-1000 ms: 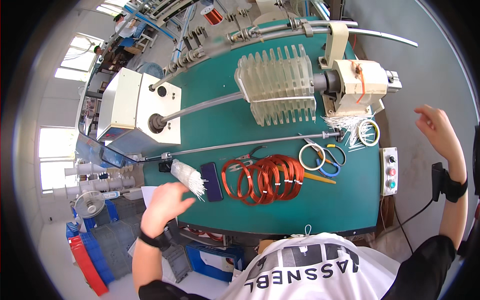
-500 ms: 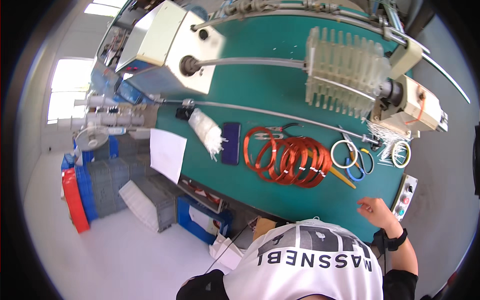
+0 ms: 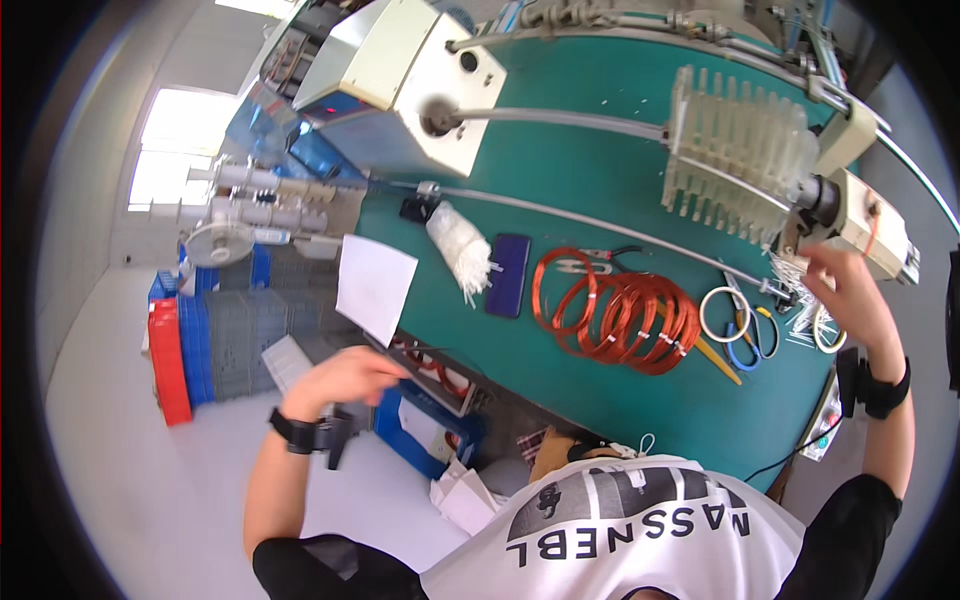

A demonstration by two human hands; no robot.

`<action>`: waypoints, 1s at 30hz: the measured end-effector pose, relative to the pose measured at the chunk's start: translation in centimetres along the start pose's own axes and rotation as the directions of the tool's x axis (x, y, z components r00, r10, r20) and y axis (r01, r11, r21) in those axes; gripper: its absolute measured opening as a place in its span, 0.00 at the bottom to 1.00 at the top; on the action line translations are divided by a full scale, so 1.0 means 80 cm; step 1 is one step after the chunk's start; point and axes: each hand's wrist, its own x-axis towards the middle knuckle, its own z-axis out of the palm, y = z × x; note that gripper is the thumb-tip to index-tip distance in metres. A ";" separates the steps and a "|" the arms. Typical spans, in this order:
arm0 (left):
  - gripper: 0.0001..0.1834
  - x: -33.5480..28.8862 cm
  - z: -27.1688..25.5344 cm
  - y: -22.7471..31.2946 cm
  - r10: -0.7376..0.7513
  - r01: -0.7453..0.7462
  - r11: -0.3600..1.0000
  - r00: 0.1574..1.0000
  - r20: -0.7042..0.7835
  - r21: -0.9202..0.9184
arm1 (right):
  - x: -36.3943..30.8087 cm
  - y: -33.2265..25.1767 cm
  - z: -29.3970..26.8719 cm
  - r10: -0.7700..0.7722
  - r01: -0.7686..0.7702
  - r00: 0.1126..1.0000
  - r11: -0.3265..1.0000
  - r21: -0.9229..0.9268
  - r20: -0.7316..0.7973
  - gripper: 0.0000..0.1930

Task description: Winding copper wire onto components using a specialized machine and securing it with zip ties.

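Note:
My right hand [image 3: 850,290] hovers over the right end of the green bench, its fingers apart with nothing visible between them. Close by are a loose pile of thin white sticks [image 3: 790,275] and a pale ring-shaped roll [image 3: 828,332], partly covered by the hand. My left hand [image 3: 350,380] hangs in the air off the bench's left front edge, below a white paper sheet [image 3: 375,288]. Motion smears its fingers, so whether they hold anything is unclear. Several copper wire coils [image 3: 625,322] lie mid-bench, away from both hands.
Scissors [image 3: 765,335], blue-handled pliers [image 3: 742,350], another pale ring [image 3: 724,314], a yellow tool [image 3: 722,363], a dark blue phone-like slab [image 3: 509,276] and a bag of white sticks [image 3: 462,255] lie on the bench. Behind stands a winding machine [image 3: 400,90] with a ribbed translucent former [image 3: 735,150].
My right hand has moved up and away, from the bench's front right to beside the white sticks. My left hand has come into view at the left. The whole view has shifted.

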 end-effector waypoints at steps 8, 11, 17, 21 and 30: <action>0.10 0.165 -0.006 0.476 0.980 -0.861 0.103 0.174 0.099 0.499 | 0.000 -0.015 -0.053 -0.044 0.078 0.898 0.995 0.060 -0.437 0.12; 0.11 0.225 -0.084 0.568 0.902 -0.643 0.420 0.218 -0.372 0.640 | 0.006 -0.017 -0.094 -0.088 0.064 0.891 0.996 -0.068 -0.446 0.12; 0.14 0.293 -0.096 0.657 0.743 -0.528 0.670 0.485 -0.462 0.523 | 0.042 0.023 -0.208 0.011 0.074 0.846 0.988 0.138 -0.533 0.14; 0.12 0.301 -0.094 0.659 0.696 -0.396 0.712 0.509 -0.507 0.580 | 0.082 0.038 -0.180 0.122 0.084 0.815 0.942 0.324 -0.566 0.13; 0.04 0.253 -0.006 0.579 0.837 -0.764 0.325 -0.042 -0.546 0.557 | 0.131 0.030 -0.059 0.567 0.156 0.786 0.204 0.966 -0.247 0.14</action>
